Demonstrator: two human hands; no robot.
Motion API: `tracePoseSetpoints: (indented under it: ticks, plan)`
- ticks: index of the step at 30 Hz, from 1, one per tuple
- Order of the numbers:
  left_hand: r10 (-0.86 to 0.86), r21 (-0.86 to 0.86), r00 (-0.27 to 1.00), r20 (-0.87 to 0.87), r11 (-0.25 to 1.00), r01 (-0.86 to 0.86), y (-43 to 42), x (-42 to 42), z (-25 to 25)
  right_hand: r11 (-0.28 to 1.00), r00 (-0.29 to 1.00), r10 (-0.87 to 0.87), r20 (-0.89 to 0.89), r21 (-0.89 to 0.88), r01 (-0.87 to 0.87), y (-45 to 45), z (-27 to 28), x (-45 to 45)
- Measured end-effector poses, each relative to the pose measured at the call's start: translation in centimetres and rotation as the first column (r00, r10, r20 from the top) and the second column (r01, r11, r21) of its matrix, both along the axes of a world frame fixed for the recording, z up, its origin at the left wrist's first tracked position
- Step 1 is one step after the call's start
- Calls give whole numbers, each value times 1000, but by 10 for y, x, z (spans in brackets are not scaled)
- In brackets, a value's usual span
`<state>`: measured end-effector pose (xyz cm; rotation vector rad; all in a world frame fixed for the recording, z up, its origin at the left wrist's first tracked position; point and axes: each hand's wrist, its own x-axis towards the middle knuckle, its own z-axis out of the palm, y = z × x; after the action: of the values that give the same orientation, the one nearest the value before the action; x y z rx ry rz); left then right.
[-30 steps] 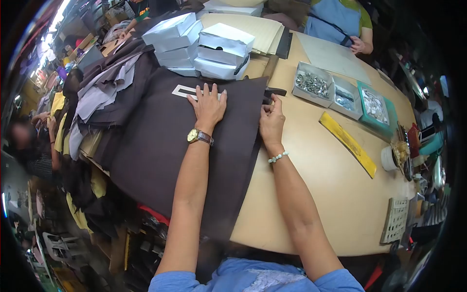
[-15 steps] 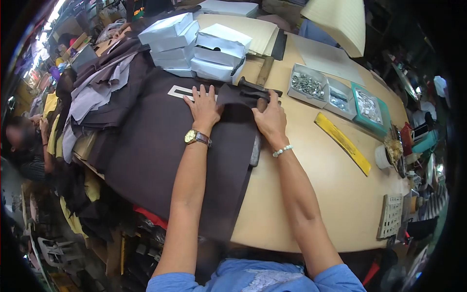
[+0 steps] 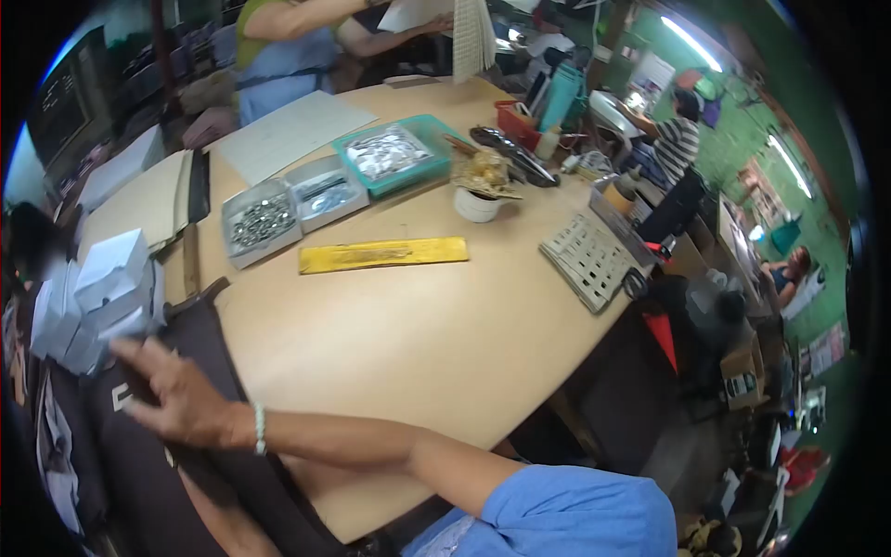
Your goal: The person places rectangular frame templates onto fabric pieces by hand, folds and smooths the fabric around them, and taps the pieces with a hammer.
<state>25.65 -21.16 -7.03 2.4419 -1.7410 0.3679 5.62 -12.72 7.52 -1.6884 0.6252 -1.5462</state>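
Observation:
My right hand (image 3: pixel 181 399), with a pale bead bracelet at its wrist, hovers over or rests on the dark fabric (image 3: pixel 167 501) at the left. Its fingers are stretched out, the thumb apart, and motion blurs them; I see nothing held. A corner of the white slotted template (image 3: pixel 121 396) shows beside the thumb. Below, my left forearm (image 3: pixel 227 524) reaches up under the right one. The fingers of my left hand are hidden behind my right hand. Stacked white boxes (image 3: pixel 111 269) stand just beyond my right fingertips.
A yellow strip (image 3: pixel 385 254) lies mid-table. Behind it are a box of metal pieces (image 3: pixel 262 223), a second small box (image 3: pixel 325 190) and a teal tray (image 3: pixel 394 153). A white pot (image 3: pixel 476 206) and slotted panel (image 3: pixel 594 255) sit rightward. A person (image 3: pixel 288 56) stands across the table.
The view has swung to the right, so the fabric and boxes now sit at the left edge. My right hand has lifted off the dark tool and moved across in front of my left hand.

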Motion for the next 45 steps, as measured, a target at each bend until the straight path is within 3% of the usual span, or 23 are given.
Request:
tracePoseSetpoints:
  ticks: [1,2,6,9,13,17,18,20,22,23,25,26,27,28,29,30,32,36,40,42,43,45]
  plan:
    - [8,17,1000,-19,1000,-7,0,2,2,995,988,-89,-126,-45,84,2,-15,19]
    - [12,31,999,-36,999,-11,-1,5,0,996,987,-88,-134,-43,83,-2,-33,37]
    - [21,64,997,-74,998,-16,-5,11,2,965,984,-15,-178,256,60,-16,-69,44]
    - [30,73,995,-97,997,-23,-6,17,4,910,937,-9,-348,385,152,-25,-69,15]
    - [-95,44,995,24,995,94,-5,26,-8,929,824,-302,-479,47,368,-27,-74,-3]
    - [5,66,1000,9,998,-5,-13,24,-9,951,748,-308,-588,-216,221,4,-63,-58]
    - [3,67,1000,0,998,-3,-11,23,-7,948,705,-303,-641,-280,153,17,-61,-89]
    - [3,63,1000,-23,998,-1,-8,22,-1,883,567,-458,-685,-426,198,52,-68,-156]
    - [1,53,999,-49,999,1,-8,18,3,874,410,-479,-776,-379,305,96,-79,-234]
    - [4,48,998,-61,999,-1,-9,17,3,815,385,-549,-742,-372,445,121,-83,-271]
    - [2,20,1000,13,1000,-2,-15,24,-1,582,146,-739,-657,-515,629,175,-93,-347]
    - [28,-11,998,64,1000,-27,-17,25,-4,454,43,-719,-694,-422,785,204,-100,-379]
    - [50,-39,991,120,998,-46,-15,24,-5,251,-140,-690,-710,-416,874,228,-116,-414]
    - [28,-37,969,245,999,-19,-14,23,-2,67,-269,-606,-748,-386,920,249,-132,-441]
    - [-2,-37,931,366,999,17,-13,20,3,-90,-321,-513,-796,-322,942,271,-158,-468]
    - [-27,-40,879,476,998,52,-13,15,9,-178,-322,-335,-885,-276,945,288,-176,-490]
    - [-17,-15,807,590,999,32,-7,-14,35,-248,-256,-283,-924,-187,950,313,-209,-515]
    - [-121,-326,904,409,906,269,18,-41,57,-226,-183,-163,-969,-144,963,327,-244,-529]
    - [-348,-386,922,169,838,387,104,-129,91,-233,-127,-192,-973,-81,969,333,-253,-534]
    - [-414,-361,910,-11,851,382,149,-178,103,-334,-2,-470,-883,176,926,339,-264,-556]
    - [-529,-397,843,-103,799,453,167,-197,105,-350,39,-598,-800,305,886,341,-268,-563]
    - [-714,-493,645,-271,679,544,198,-233,102,-257,6,-917,-399,603,755,336,-226,-551]
